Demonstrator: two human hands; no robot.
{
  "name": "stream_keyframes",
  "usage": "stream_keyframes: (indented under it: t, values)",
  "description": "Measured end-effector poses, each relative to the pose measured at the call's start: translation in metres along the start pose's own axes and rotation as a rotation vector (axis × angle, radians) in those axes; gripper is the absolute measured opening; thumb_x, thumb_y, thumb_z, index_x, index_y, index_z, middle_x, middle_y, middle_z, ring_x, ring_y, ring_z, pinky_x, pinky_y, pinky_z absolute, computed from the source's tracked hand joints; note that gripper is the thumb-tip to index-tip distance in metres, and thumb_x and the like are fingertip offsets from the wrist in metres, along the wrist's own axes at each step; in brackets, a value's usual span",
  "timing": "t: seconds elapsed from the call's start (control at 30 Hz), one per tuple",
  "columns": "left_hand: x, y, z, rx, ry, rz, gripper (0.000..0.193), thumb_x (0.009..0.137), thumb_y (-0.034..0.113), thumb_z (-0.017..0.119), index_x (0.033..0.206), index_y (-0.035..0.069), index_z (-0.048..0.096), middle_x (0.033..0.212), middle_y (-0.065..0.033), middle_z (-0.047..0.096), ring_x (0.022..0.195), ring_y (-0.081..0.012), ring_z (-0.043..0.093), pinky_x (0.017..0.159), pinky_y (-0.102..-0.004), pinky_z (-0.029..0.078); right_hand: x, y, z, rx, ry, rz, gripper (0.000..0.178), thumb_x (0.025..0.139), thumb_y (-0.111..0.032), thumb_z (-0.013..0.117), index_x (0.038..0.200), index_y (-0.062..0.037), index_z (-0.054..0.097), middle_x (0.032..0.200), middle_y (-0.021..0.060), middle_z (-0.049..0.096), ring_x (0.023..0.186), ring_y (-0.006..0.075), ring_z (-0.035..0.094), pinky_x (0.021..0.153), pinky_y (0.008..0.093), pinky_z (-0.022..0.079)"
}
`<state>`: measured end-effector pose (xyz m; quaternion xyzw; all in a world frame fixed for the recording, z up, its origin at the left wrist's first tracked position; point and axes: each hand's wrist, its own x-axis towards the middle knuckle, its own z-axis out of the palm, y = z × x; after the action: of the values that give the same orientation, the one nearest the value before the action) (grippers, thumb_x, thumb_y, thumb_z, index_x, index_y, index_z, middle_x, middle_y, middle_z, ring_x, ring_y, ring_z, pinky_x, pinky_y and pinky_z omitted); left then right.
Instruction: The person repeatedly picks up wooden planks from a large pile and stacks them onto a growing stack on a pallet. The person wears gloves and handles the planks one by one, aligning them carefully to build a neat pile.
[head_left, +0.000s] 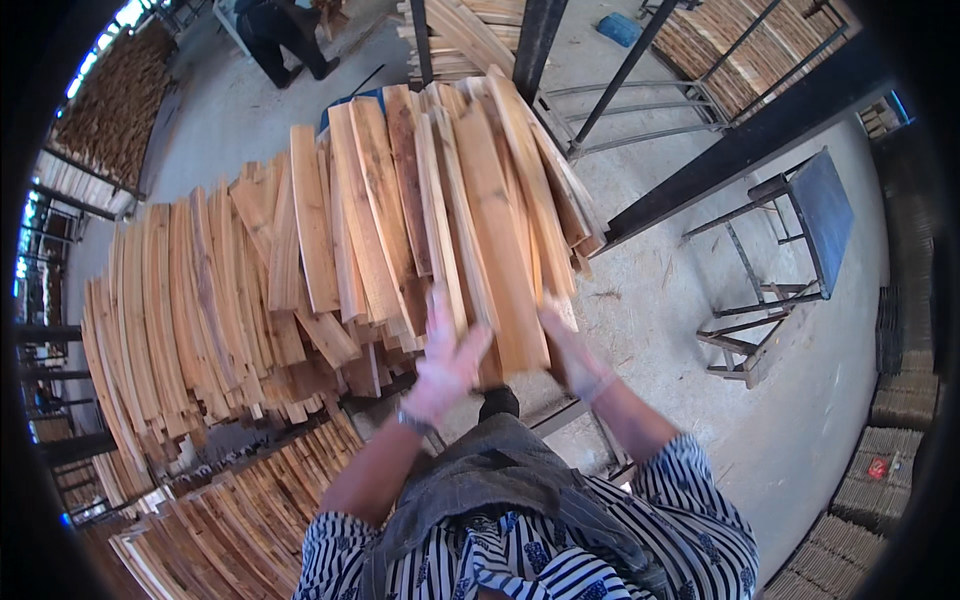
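A pile of pale wooden boards (490, 240) lies in front of me, their near ends pointing at my body. My left hand (447, 365), in a thin whitish glove, is at the near ends with its fingers spread. Its fingertips reach the narrow boards (447, 250) left of one wide plank. Along the right side of that group, my right hand (572, 355) is stretched out flat, slightly blurred. The boards' ends lie between my two palms, and neither hand is wrapped round one. Whether the right fingers touch the wood I cannot tell.
More boards (170, 310) extend left, with another stack (250, 510) below. A black metal post (740, 140) rises at the right, near a small stool (820, 220) and a low wooden stand (742, 350). A person (275, 40) stands far off at upper left. Bundled wood (870, 480) lines the right.
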<state>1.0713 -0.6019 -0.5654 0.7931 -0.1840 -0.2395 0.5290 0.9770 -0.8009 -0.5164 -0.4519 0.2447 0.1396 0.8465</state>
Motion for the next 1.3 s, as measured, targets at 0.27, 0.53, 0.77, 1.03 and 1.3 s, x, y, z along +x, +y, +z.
stream_keyframes:
  t: [0.27, 0.53, 0.77, 1.03, 1.3]
  values:
    - [-0.041, -0.007, -0.006, -0.647, 0.123, -0.424, 0.054, 0.101, 0.045, 0.055, 0.142, 0.011, 0.05, 0.128, -0.0072, 0.061, 0.116, -0.0164, 0.059, 0.101, -0.0333, 0.047, -0.049, 0.089, -0.013, 0.081, 0.04, 0.219, 0.086, 0.097, -0.063, 0.052, 0.155, -0.0031, 0.029, 0.153, 0.0142, 0.041, 0.139, 0.0242, 0.041, 0.117, 0.0372, 0.031]
    - [-0.008, 0.007, 0.0, -0.996, -0.074, -0.573, 0.064, 0.095, 0.041, 0.068, 0.145, 0.009, 0.043, 0.132, -0.0051, 0.058, 0.119, -0.0169, 0.056, 0.105, -0.0345, 0.045, 0.04, 0.045, -0.021, -0.112, 0.329, -0.06, 0.081, 0.093, -0.054, 0.063, 0.141, 0.0066, 0.04, 0.131, 0.0182, 0.058, 0.116, 0.0232, 0.059, 0.102, 0.0365, 0.046]
    - [-0.017, 0.05, -0.008, -0.777, 0.138, -0.48, 0.057, 0.095, 0.026, 0.072, 0.141, 0.007, 0.042, 0.118, -0.0014, 0.059, 0.107, -0.0106, 0.057, 0.096, -0.0261, 0.047, 0.05, 0.031, -0.015, -0.064, 0.215, -0.139, 0.073, 0.095, -0.041, 0.067, 0.145, 0.0038, 0.037, 0.137, 0.0118, 0.053, 0.122, 0.0181, 0.052, 0.103, 0.0334, 0.044]
    - [-0.054, 0.109, -0.097, -0.611, 0.147, -0.033, 0.086, 0.085, 0.033, 0.082, 0.149, 0.0, 0.036, 0.136, -0.009, 0.057, 0.123, -0.0167, 0.052, 0.106, -0.0318, 0.044, 0.061, -0.046, 0.059, -0.259, -0.311, -0.362, 0.061, 0.1, -0.041, 0.052, 0.146, -0.0015, 0.044, 0.14, 0.0118, 0.052, 0.126, 0.0246, 0.051, 0.107, 0.0387, 0.044]
    - [-0.101, 0.197, -0.089, -0.629, 0.734, 0.222, 0.104, 0.08, 0.035, 0.086, 0.158, 0.007, 0.023, 0.149, -0.0086, 0.045, 0.137, -0.0174, 0.04, 0.115, -0.0351, 0.033, 0.109, -0.112, 0.14, -0.327, -0.777, -0.347, 0.099, 0.089, -0.05, 0.07, 0.157, -0.0004, 0.019, 0.147, 0.0142, 0.043, 0.129, 0.0262, 0.047, 0.108, 0.0378, 0.041]
